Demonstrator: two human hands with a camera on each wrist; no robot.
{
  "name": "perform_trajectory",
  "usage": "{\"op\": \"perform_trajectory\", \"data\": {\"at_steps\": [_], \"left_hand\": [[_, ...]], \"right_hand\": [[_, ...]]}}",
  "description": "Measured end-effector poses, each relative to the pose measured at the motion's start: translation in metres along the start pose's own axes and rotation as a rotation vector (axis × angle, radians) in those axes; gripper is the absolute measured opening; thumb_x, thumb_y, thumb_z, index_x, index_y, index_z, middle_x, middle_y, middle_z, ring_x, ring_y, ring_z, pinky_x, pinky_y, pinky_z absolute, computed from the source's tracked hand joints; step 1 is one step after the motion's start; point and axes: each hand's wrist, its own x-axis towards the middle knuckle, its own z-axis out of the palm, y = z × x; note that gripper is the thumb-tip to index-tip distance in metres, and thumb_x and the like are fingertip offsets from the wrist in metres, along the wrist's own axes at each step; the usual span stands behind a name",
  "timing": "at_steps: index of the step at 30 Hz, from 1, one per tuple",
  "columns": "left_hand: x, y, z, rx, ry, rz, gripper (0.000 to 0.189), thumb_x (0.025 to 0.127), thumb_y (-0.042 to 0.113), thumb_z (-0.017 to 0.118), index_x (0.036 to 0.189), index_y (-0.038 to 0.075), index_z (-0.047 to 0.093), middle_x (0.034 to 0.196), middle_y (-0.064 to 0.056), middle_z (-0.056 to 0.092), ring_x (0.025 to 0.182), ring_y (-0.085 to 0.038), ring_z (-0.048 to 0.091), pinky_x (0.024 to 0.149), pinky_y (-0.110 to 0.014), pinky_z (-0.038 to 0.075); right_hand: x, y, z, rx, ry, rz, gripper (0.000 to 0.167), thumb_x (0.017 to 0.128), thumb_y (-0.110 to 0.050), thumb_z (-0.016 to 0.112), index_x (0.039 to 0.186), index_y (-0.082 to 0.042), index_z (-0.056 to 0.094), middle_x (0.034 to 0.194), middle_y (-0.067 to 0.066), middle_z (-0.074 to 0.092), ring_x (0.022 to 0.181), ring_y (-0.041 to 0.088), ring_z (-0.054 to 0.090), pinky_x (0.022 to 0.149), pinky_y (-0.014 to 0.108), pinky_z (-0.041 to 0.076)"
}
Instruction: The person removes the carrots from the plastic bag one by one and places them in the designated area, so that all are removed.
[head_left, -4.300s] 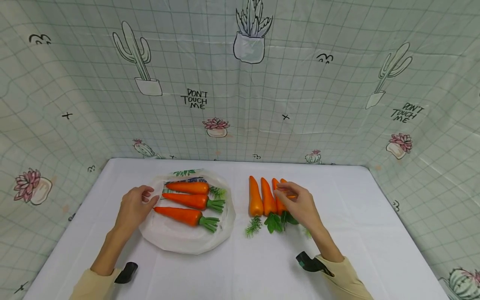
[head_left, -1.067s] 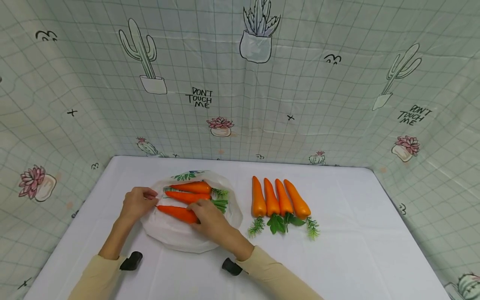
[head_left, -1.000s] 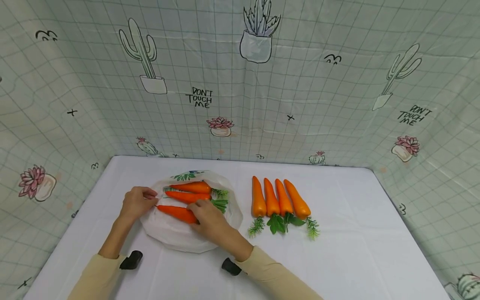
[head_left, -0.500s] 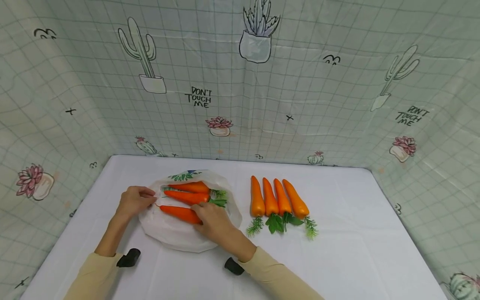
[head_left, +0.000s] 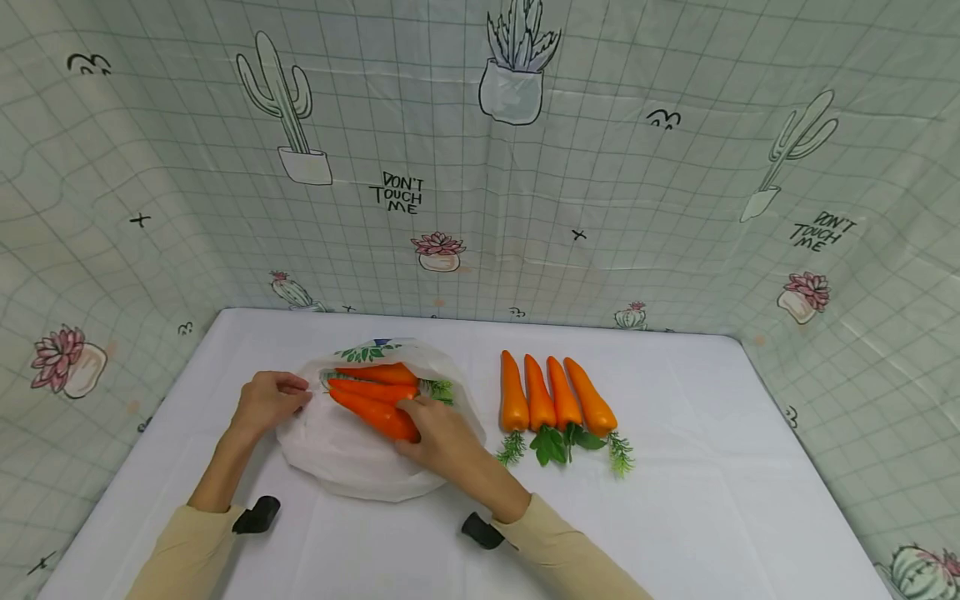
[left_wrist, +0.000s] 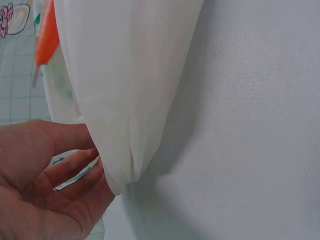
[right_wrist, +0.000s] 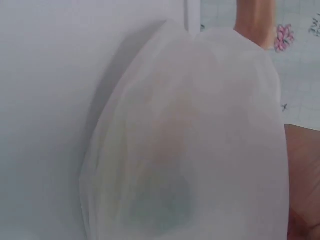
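The fingers of the right hand (head_left: 446,439) grip the near carrot (head_left: 375,413) around its thick end, tip pointing left and far, within the mouth of the white bag (head_left: 341,467). The left hand (head_left: 266,404) pinches the bag's left rim in its fingers. Just beyond the held carrot lie the middle carrot (head_left: 371,389) and the far carrot (head_left: 382,373), both in the bag. A steady left pinch should stop the plastic sliding, while the right hand does best to guide its carrot low, without knocking its neighbours, loosening only once it rests flat. Right of the bag, four carrots (head_left: 541,400) lie in a row on the desk (head_left: 697,458).
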Motion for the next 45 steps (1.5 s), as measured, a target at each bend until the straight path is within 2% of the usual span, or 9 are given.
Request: {"op": "perform_trajectory", "data": {"at_steps": [9, 19, 26, 31, 38, 45], "left_hand": [[-0.003, 0.004, -0.002, 0.023, 0.005, 0.009, 0.027, 0.092, 0.007, 0.07, 0.107, -0.015, 0.068, 0.093, -0.027, 0.071, 0.078, -0.03, 0.066, 0.06, -0.027, 0.049], [-0.003, 0.004, 0.001, 0.026, 0.004, 0.01, 0.025, 0.093, 0.006, 0.069, 0.107, -0.015, 0.068, 0.093, -0.027, 0.07, 0.083, -0.032, 0.065, 0.06, -0.026, 0.048], [-0.002, 0.002, 0.001, 0.03, 0.004, 0.031, 0.024, 0.093, 0.006, 0.069, 0.105, -0.015, 0.068, 0.091, -0.025, 0.07, 0.082, -0.033, 0.065, 0.06, -0.027, 0.048], [-0.001, 0.002, 0.001, 0.027, -0.002, 0.014, 0.025, 0.093, 0.006, 0.069, 0.106, -0.015, 0.068, 0.091, -0.026, 0.07, 0.082, -0.033, 0.065, 0.06, -0.026, 0.049], [-0.001, 0.003, 0.002, 0.024, -0.007, 0.003, 0.025, 0.094, 0.005, 0.068, 0.107, -0.016, 0.067, 0.092, -0.026, 0.069, 0.083, -0.033, 0.065, 0.06, -0.024, 0.049], [-0.002, 0.005, 0.001, 0.024, -0.004, -0.004, 0.025, 0.094, 0.004, 0.068, 0.107, -0.016, 0.067, 0.092, -0.027, 0.069, 0.082, -0.033, 0.064, 0.059, -0.025, 0.048]], "right_hand": [[-0.002, 0.004, -0.009, 0.121, 0.109, -0.017, 0.047, 0.089, -0.016, 0.081, 0.129, 0.002, 0.064, 0.113, 0.013, 0.069, 0.088, 0.017, 0.059, 0.074, 0.018, 0.049], [0.002, 0.006, -0.018, 0.366, 0.232, -0.059, 0.052, 0.094, -0.015, 0.077, 0.139, 0.004, 0.057, 0.129, 0.015, 0.066, 0.104, 0.022, 0.064, 0.088, 0.027, 0.057], [0.004, 0.007, -0.027, 0.533, 0.306, 0.007, 0.049, 0.093, -0.017, 0.078, 0.136, 0.001, 0.061, 0.125, 0.013, 0.069, 0.109, 0.023, 0.068, 0.084, 0.026, 0.059], [0.003, 0.009, -0.035, 0.634, 0.33, 0.077, 0.049, 0.092, -0.017, 0.079, 0.135, 0.0, 0.062, 0.124, 0.014, 0.069, 0.109, 0.026, 0.069, 0.081, 0.029, 0.06], [-0.002, 0.015, -0.044, 0.699, 0.341, 0.167, 0.046, 0.091, -0.019, 0.08, 0.132, -0.002, 0.065, 0.121, 0.012, 0.071, 0.107, 0.025, 0.071, 0.08, 0.029, 0.061], [-0.009, 0.024, -0.054, 0.783, 0.347, 0.205, 0.043, 0.092, -0.018, 0.078, 0.132, -0.004, 0.066, 0.122, 0.011, 0.071, 0.107, 0.025, 0.071, 0.087, 0.033, 0.059]]}}
